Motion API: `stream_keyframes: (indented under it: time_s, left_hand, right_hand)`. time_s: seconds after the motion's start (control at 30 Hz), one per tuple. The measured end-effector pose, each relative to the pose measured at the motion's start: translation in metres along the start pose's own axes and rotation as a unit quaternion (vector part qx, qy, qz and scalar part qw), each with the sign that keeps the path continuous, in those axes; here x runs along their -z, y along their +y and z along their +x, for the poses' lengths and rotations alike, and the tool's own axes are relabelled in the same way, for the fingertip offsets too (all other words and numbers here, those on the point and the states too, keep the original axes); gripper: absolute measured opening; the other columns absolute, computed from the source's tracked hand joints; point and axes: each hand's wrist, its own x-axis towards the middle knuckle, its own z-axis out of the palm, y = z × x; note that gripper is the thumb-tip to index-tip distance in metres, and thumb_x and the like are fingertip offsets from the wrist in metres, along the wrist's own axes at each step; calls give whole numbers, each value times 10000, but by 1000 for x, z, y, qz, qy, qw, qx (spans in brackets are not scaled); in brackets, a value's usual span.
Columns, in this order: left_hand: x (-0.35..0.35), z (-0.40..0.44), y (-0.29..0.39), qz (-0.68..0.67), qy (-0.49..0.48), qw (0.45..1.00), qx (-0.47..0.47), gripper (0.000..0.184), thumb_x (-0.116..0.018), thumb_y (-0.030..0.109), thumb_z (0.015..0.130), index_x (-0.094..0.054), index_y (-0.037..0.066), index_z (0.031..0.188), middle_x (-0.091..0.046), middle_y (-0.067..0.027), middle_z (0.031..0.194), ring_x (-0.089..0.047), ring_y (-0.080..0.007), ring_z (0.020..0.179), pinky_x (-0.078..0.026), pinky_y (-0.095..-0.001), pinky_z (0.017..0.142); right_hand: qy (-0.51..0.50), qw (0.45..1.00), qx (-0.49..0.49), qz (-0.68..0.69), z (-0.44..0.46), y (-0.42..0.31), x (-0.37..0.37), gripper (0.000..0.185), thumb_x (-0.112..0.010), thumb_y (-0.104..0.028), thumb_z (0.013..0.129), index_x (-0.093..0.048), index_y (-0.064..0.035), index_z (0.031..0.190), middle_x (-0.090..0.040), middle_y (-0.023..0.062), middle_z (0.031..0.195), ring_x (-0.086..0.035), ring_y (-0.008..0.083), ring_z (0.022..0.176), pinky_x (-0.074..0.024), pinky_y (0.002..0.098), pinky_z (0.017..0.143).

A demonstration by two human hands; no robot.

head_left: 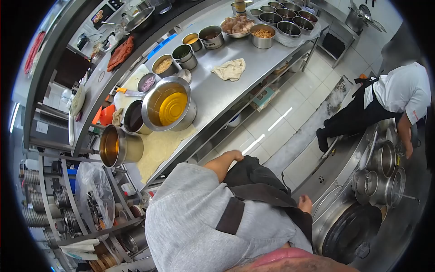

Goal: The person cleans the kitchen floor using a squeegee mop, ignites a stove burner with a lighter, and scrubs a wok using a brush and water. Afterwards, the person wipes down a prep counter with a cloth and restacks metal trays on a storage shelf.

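My left hand point(235, 156) hangs in front of the black apron point(258, 177), apart from the steel table point(226, 97). Its fingers are mostly hidden, so I cannot tell whether it is open or closed. My right hand point(305, 204) is low beside the apron, near the stove-side counter; its fingers look loosely apart and nothing shows in them. On the table to the left stand a large steel pot point(149, 106) of yellow liquid, a pot of amber liquid point(118, 147) and a pot of dark liquid point(134, 117). A yellowish cloth point(163, 147) lies beneath them.
Several steel containers point(213, 37) of ingredients line the table's far side, with a crumpled cloth point(229, 70) nearby. A knife point(130, 92) lies beside the chopped onion point(147, 83). At right, a person in a white shirt point(396, 88) stands by steel pots point(385, 158) and a black lid point(353, 231).
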Motion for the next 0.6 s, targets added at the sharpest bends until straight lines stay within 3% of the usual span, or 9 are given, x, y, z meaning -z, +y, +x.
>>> stream_keyframes:
  time_s: [0.03,0.07,0.13,0.33,0.4,0.43,0.5,0.53,0.6]
  left_hand:
    - [13,-65,24,-119,-51,988,87,568,-467,502,810,-581,101,1195,-552,-192,1220,-538,-311,1123,-417,-427,935]
    - [-16,-55,13,-184,-123,962,161,605,-415,550,853,-498,143,1293,-484,-158,1316,-485,-330,1181,-408,-477,945]
    - [-7,-129,43,-267,-211,935,101,621,-313,562,902,-390,160,1369,-336,-135,1428,-435,-411,1200,-370,-574,961]
    - [-70,-112,1,-345,-203,886,233,585,-466,505,872,-492,73,1266,-532,-250,1201,-560,-387,1050,-439,-539,886]
    - [-107,-67,-47,-586,-308,729,172,441,-611,325,834,-550,65,1185,-560,-235,1151,-612,-381,950,-506,-552,785]
    - [-97,-71,-44,-597,-304,725,162,441,-611,325,834,-550,65,1185,-560,-235,1151,-612,-381,950,-506,-552,785]
    - [-73,-89,-45,-497,-161,834,175,345,-651,207,795,-598,45,1095,-623,-209,1023,-660,-335,782,-565,-476,666]
    - [-64,-112,-43,-556,-136,808,140,331,-657,209,779,-618,42,1062,-634,-208,973,-668,-304,738,-575,-443,626]
    - [-68,-113,-62,-509,-32,843,172,359,-640,196,767,-609,56,1096,-636,-152,988,-655,-268,729,-564,-419,605]
  right_hand:
    - [39,998,22,50,10,8,-4,233,-592,-125,821,-619,12,1007,-647,113,750,-638,191,661,-498,306,572]
    - [35,998,29,53,15,5,1,233,-592,-125,821,-619,12,1007,-647,113,750,-638,191,661,-498,306,572]
    - [-17,998,0,60,21,-34,23,224,-583,-95,821,-614,26,1006,-646,107,729,-622,165,582,-471,289,494]
    - [-69,996,55,27,57,-46,5,218,-578,-91,819,-621,31,994,-625,97,683,-611,166,543,-467,297,493]
    - [-74,993,89,-6,65,-72,4,224,-579,-95,816,-622,33,995,-625,97,682,-611,169,543,-468,298,494]
    - [-98,992,79,1,66,-94,3,236,-583,-100,806,-629,17,1006,-634,117,689,-624,202,563,-482,321,546]
    - [-126,988,88,2,83,-134,-5,250,-586,-105,796,-637,1,1016,-643,137,697,-638,235,583,-496,345,598]
    - [-144,982,116,-47,90,-147,-13,247,-580,-116,799,-639,-4,1011,-643,139,695,-641,239,593,-497,350,605]
    - [-179,965,149,-118,105,-182,-31,247,-566,-135,800,-644,-15,1001,-650,151,713,-649,243,613,-498,365,624]
